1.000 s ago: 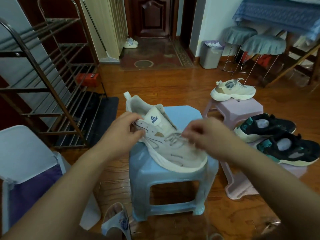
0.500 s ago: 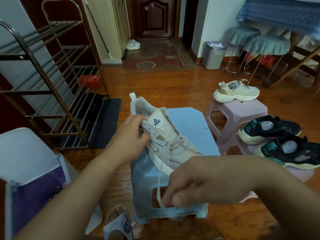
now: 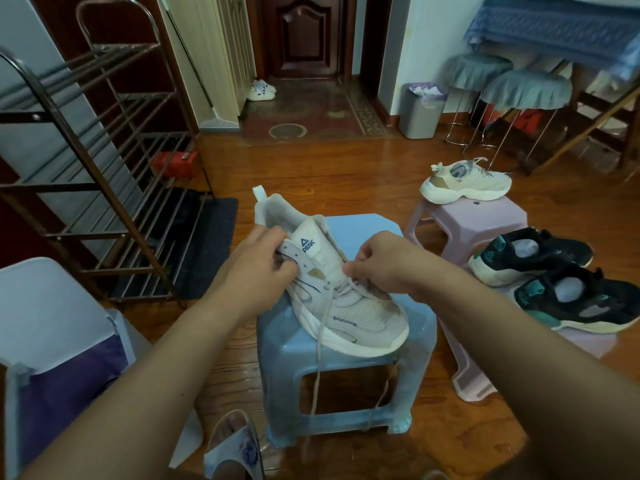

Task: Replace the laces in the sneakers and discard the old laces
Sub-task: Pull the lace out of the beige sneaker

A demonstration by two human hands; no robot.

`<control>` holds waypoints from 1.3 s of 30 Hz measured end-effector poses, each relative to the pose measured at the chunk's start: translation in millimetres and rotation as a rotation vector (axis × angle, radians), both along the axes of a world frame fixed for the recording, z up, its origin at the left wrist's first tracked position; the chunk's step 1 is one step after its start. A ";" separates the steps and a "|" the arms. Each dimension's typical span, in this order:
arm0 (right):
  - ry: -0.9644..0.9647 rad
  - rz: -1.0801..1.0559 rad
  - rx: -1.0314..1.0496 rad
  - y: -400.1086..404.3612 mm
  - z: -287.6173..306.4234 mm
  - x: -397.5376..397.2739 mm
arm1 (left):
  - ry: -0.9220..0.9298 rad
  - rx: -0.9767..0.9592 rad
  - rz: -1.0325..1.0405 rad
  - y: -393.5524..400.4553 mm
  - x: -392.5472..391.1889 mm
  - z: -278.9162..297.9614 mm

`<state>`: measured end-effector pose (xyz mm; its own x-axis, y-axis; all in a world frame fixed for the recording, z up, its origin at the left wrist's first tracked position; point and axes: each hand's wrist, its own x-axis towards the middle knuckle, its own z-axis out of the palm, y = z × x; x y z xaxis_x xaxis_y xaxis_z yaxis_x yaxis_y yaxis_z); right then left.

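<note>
The left hand (image 3: 258,268) grips the white sneaker's (image 3: 332,289) collar, likely steadying it on the blue stool (image 3: 346,386). The right hand (image 3: 377,263) pinches the old lace (image 3: 320,336) at an eyelet — its freed ends dangle off the stool's front.
</note>
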<state>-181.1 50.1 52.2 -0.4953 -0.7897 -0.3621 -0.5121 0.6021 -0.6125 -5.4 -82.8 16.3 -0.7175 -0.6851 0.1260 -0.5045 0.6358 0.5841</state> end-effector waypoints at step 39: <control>-0.052 -0.167 -0.045 38.0 -6.4 -7.2 | -0.099 -0.111 0.024 -0.2 -7.3 2.5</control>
